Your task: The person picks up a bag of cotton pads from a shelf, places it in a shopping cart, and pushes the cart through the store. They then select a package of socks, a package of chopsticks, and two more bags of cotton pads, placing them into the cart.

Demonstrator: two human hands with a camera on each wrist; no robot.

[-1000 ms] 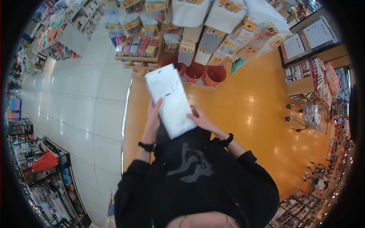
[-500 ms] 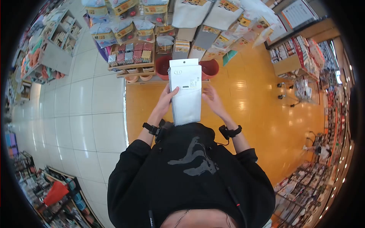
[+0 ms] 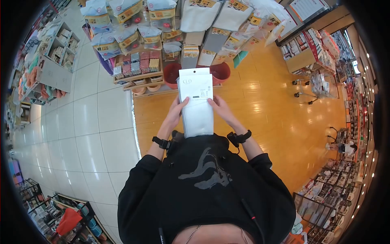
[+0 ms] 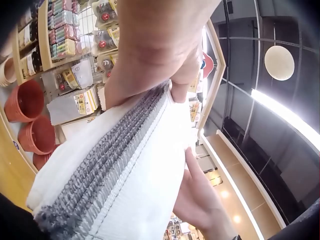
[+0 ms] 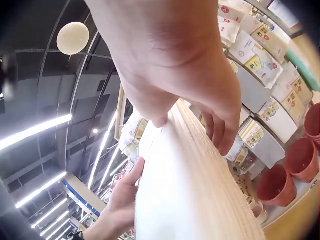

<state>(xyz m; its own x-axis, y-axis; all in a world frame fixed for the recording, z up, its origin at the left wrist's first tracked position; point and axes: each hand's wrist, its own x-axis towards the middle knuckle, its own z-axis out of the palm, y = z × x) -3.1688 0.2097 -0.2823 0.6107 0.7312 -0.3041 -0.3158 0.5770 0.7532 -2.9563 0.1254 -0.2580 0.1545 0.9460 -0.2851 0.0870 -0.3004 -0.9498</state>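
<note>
My left grip (image 3: 174, 112) and right grip (image 3: 222, 109) pinch the layered cloth pack (image 3: 198, 118) between them, thumbs (image 3: 185, 100) on its front; probably light and soft, it should bend less held by both edges.

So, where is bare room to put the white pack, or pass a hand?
The white pack could go on the orange floor between the right hand and the cart, or the pale tiles between the left hand and left-side shelves. Both are bare. Crowded: straight ahead, where bags hang above red pots.
</note>
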